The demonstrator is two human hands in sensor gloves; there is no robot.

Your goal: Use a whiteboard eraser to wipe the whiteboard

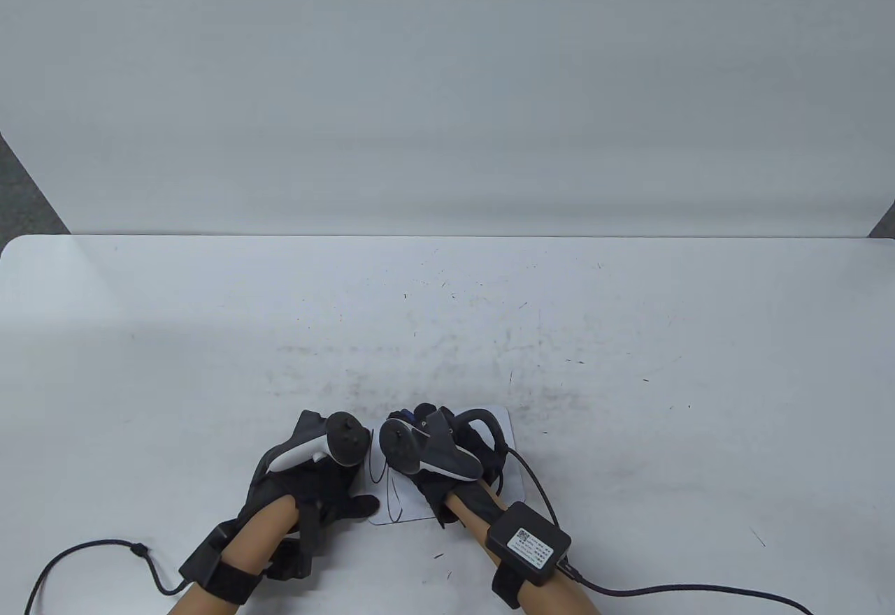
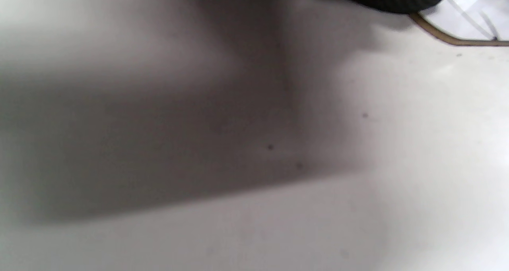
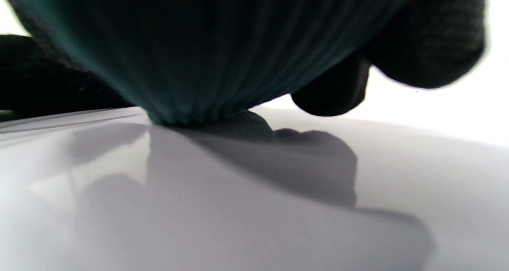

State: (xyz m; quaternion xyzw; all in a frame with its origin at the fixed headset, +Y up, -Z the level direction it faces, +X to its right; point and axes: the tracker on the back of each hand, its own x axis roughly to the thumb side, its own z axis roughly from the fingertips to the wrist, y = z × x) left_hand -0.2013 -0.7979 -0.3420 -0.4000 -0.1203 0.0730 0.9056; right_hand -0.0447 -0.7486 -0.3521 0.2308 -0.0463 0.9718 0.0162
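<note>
A small whiteboard [image 1: 396,503] with black pen lines lies at the table's front edge, mostly hidden under both hands. My right hand [image 1: 447,451] grips a dark teal ribbed whiteboard eraser [image 3: 206,56] and presses it down on the glossy board surface [image 3: 238,207]. In the table view only a dark blue bit of the eraser [image 1: 412,418] shows past the tracker. My left hand [image 1: 321,496] lies flat on the table beside the board's left edge, its thumb [image 1: 360,507] touching the board. The board's corner [image 2: 473,22] shows at the top right of the left wrist view.
The white table [image 1: 629,335] carries faint dark smudges and specks beyond the hands. A black box [image 1: 528,543] with a cable sits on my right forearm. A cable [image 1: 91,552] trails from my left wrist. A white backdrop [image 1: 447,84] stands behind the table.
</note>
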